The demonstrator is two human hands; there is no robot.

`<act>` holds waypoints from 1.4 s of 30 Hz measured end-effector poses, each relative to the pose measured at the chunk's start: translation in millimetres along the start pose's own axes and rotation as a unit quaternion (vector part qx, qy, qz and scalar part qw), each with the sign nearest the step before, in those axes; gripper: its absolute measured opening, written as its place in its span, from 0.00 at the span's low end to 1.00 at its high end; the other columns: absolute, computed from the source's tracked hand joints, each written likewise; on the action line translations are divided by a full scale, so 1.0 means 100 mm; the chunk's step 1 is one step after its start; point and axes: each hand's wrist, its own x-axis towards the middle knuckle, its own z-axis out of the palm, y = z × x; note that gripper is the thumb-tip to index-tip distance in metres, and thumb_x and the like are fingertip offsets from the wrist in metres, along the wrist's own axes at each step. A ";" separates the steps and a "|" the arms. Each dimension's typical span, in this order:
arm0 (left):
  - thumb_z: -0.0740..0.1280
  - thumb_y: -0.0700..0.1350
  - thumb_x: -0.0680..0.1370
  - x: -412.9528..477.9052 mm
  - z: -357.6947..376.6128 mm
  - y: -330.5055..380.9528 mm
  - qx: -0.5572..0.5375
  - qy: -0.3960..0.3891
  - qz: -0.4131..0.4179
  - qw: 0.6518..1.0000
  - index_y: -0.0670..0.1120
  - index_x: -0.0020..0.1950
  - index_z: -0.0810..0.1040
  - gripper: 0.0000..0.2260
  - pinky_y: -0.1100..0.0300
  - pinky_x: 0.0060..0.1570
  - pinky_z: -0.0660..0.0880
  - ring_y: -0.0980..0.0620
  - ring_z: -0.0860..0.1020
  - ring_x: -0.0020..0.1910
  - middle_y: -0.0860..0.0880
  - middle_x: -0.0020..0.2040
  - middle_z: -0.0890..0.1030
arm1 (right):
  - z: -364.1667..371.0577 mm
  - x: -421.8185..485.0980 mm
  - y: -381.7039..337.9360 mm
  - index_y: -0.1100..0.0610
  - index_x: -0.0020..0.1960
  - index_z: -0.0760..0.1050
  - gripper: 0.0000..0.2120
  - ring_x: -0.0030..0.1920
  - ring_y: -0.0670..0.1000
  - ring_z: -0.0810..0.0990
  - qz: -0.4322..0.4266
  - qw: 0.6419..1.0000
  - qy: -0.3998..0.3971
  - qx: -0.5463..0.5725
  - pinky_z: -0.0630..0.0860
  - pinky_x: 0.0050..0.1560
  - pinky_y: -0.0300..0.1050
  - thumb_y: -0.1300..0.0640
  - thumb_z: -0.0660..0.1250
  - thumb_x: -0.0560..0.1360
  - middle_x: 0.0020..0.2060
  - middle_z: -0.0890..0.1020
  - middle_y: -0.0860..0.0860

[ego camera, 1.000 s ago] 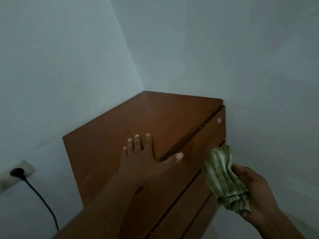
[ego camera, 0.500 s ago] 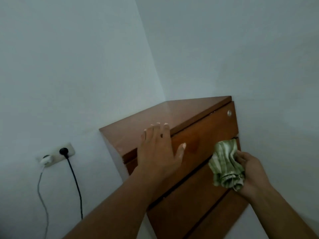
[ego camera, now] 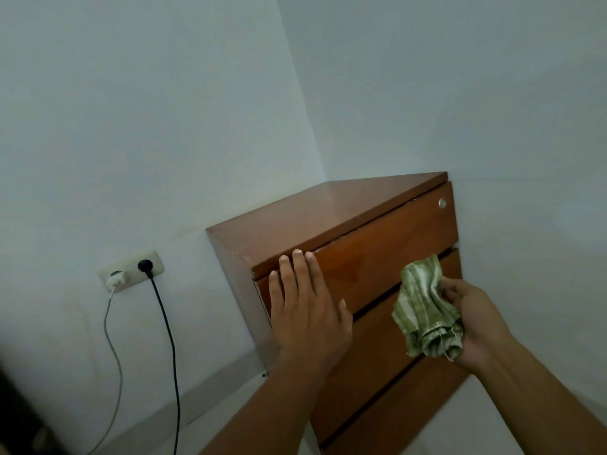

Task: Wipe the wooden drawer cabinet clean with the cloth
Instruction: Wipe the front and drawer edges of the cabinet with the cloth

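The left hand (ego camera: 307,310) is laid flat and open against the top drawer front of the wooden drawer cabinet (ego camera: 371,267), fingertips reaching the edge under the top panel; nothing is held. The right hand (ego camera: 476,323) is closed around a bunched green-and-white striped cloth (ego camera: 423,307), which is held at the gap between the first and second drawers, apparently touching the wood. The reddish-brown, glossy cabinet is set in a corner between pale walls.
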 end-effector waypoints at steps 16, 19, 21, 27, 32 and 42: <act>0.52 0.70 0.74 0.31 -0.13 0.11 0.036 0.030 -0.027 0.999 0.40 0.77 0.54 0.43 0.47 0.54 0.65 0.42 0.65 0.56 0.41 0.60 0.67 | 0.01 0.08 0.01 0.59 0.65 0.76 0.18 0.40 0.58 0.84 0.001 0.999 -0.029 0.018 0.82 0.38 0.53 0.53 0.62 0.78 0.45 0.84 0.59; 0.51 0.71 0.74 0.30 -0.12 0.10 0.050 0.035 -0.028 0.998 0.40 0.78 0.54 0.43 0.48 0.52 0.65 0.43 0.64 0.54 0.41 0.58 0.66 | 0.02 0.11 0.01 0.59 0.64 0.77 0.18 0.38 0.57 0.84 0.000 0.999 -0.034 0.022 0.82 0.38 0.53 0.53 0.62 0.78 0.44 0.84 0.58; 0.50 0.71 0.74 0.28 -0.11 0.10 0.052 0.036 -0.027 0.998 0.40 0.77 0.55 0.44 0.48 0.52 0.65 0.43 0.64 0.54 0.41 0.58 0.66 | 0.03 0.13 0.01 0.59 0.64 0.77 0.18 0.38 0.57 0.84 -0.001 0.999 -0.037 0.024 0.82 0.39 0.53 0.53 0.62 0.78 0.43 0.84 0.58; 0.48 0.73 0.74 0.27 -0.13 0.11 0.059 0.038 -0.022 0.997 0.41 0.76 0.59 0.44 0.48 0.52 0.66 0.43 0.65 0.55 0.41 0.59 0.67 | 0.07 0.18 0.05 0.59 0.65 0.76 0.18 0.38 0.58 0.85 -0.004 0.999 -0.027 0.021 0.82 0.38 0.53 0.53 0.62 0.78 0.45 0.84 0.59; 0.49 0.73 0.73 0.28 -0.15 0.12 0.059 0.041 -0.026 0.997 0.40 0.75 0.61 0.43 0.48 0.51 0.66 0.44 0.65 0.52 0.41 0.56 0.67 | 0.09 0.19 0.07 0.58 0.65 0.76 0.18 0.36 0.57 0.85 -0.004 0.999 -0.029 0.021 0.81 0.37 0.52 0.53 0.62 0.78 0.43 0.84 0.58; 0.48 0.72 0.75 0.31 -0.28 0.17 0.060 0.037 -0.023 0.997 0.41 0.73 0.66 0.41 0.48 0.52 0.65 0.44 0.65 0.52 0.43 0.55 0.67 | 0.12 0.10 0.01 0.59 0.66 0.76 0.19 0.37 0.56 0.85 -0.010 0.999 -0.040 0.018 0.82 0.37 0.51 0.54 0.62 0.78 0.44 0.84 0.58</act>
